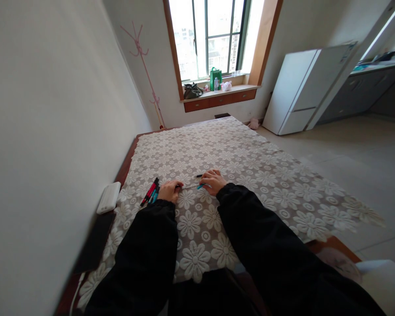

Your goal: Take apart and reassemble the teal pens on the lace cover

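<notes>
My left hand (170, 191) is closed, thumb and fingertips pinching one end of a thin, pale pen part (188, 186) just above the tablecloth. My right hand (213, 181) is curled around a blue pen piece (200, 186) at the other end; whether the two parts are joined is too small to tell. A black pen piece (198, 176) lies on the cloth by the right fingers, partly hidden. Beside my left hand rests a bunch of pens (150, 193) in red, black and blue, partly covered by the hand.
A flower-patterned lace cloth (194, 224) covers the table. On the left edge, by the wall, lie a white power bank (109, 198) and a dark flat case (96, 242), with a white cable (76, 292). A coat rack (147, 72), window sill and fridge (298, 90) stand beyond.
</notes>
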{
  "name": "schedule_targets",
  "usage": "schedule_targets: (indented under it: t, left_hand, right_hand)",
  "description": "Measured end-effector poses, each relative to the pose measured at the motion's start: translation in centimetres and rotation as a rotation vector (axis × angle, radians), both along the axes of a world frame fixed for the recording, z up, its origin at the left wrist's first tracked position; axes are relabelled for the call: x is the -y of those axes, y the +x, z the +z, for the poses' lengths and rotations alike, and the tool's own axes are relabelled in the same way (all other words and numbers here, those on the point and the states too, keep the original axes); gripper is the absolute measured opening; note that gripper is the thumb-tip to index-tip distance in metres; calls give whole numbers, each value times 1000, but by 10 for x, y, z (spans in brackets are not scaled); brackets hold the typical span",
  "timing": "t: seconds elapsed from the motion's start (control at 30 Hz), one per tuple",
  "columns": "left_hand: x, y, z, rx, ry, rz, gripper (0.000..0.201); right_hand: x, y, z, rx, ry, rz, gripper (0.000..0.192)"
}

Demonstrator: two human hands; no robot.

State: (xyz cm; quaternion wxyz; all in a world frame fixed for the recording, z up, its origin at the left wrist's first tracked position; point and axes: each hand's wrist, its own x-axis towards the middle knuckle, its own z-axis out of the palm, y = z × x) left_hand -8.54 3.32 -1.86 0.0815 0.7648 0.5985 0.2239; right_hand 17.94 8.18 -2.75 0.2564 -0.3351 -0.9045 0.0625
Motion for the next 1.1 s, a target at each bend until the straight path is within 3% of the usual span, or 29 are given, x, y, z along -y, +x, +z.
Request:
schedule_targets:
  t: [0.27, 0.5, 0.83, 1.1]
  left_hand:
    - [3, 4, 0, -21, 26, -36, 19]
    - [5, 10, 4, -6, 12, -30, 10]
    - [8, 12, 8, 37, 137, -4, 11]
    - [8, 13, 9, 2, 115, 5, 13]
  right_hand:
    - [2, -4, -2, 51, 43, 9, 14]
    - [2, -9, -1, 1, 12, 106, 17]
    - [7, -7, 5, 65, 124, 75, 30]
    - [7, -7, 5, 45, 147, 75, 24]
